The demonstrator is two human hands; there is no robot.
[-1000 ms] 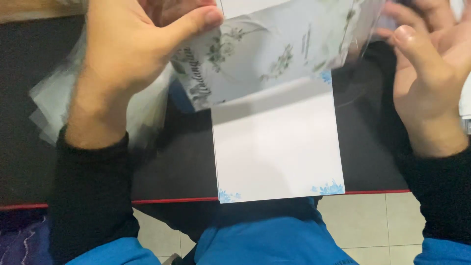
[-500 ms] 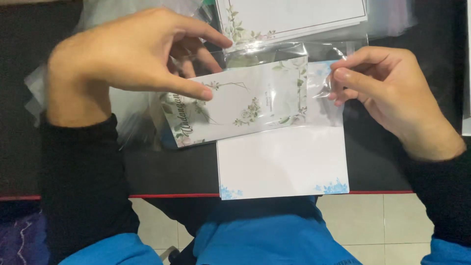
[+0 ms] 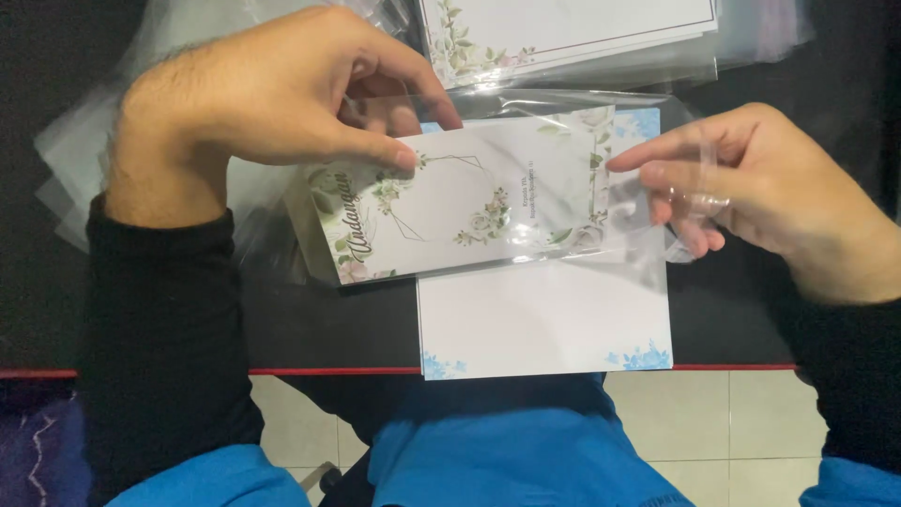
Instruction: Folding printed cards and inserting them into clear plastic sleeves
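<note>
Lowered since the earlier frame, the floral-printed white invitation card (image 3: pixel 460 211) lies between both hands. Left hand (image 3: pixel 272 94) pinches its left edge, fingers curled. Right hand (image 3: pixel 760 188), partly closed, apparently grips the clear plastic sleeve (image 3: pixel 638 239). Beneath: a blue-cornered white card (image 3: pixel 544 319) on the black table (image 3: pixel 310 329); stacked cards (image 3: pixel 563 28) behind.

We see a black desk (image 3: pixel 310 329) with a red front edge. On it lie a white card (image 3: pixel 544 319) with blue corner flowers, clear plastic sleeves (image 3: pixel 70 160) at left, and a stack of floral cards (image 3: pixel 572 28) at the far edge.
</note>
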